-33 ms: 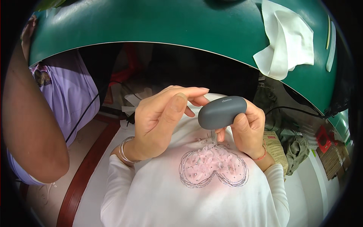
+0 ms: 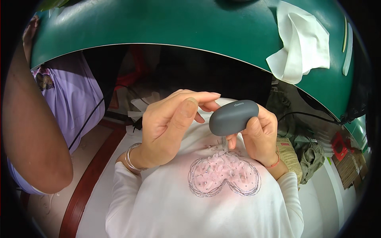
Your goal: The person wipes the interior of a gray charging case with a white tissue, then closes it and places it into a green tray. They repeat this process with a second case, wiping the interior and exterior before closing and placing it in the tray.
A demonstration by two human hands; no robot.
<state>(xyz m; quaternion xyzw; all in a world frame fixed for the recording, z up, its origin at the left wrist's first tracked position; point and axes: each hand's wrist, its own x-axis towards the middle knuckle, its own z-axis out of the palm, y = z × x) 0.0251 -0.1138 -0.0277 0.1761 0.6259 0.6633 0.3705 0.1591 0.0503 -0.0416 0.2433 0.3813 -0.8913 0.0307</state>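
My right hand (image 2: 263,137) grips a dark grey, smooth, pebble-shaped case (image 2: 230,119) by its right end, thumb on the near side. The case is tilted, its right end higher, and hangs above my lap. To its left, my left hand (image 2: 164,129) is empty, thumb raised and fingers stretched toward the case. The fingertips come close to its left end but appear apart from it. Some fingers of my right hand are hidden behind the case.
A green table (image 2: 158,23) curves across the far side, with a white cloth (image 2: 303,47) at its right edge. At the left, another person's bare arm (image 2: 35,131) is near. A black cable (image 2: 313,114) and a paper bag (image 2: 289,156) lie at the right.
The case has shifted very slightly to the right in my right hand's grip. My left hand has hardly moved.
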